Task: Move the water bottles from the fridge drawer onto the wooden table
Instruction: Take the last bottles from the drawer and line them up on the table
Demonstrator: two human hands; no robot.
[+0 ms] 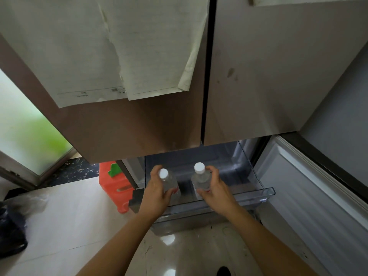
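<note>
Low in the frame's centre, both arms reach forward into the fridge drawer. The left hand grasps the left bottle; the right hand grasps the right bottle, both upright.

Open clear fridge drawer, left water bottle and right water bottle upright inside, pale floor below

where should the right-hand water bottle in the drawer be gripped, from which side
Round the clear body below the white cap of the right-hand water bottle, from above and its right: it stands upright in the drawer, whose front wall blocks a low approach. The right hand holds it so.
</note>
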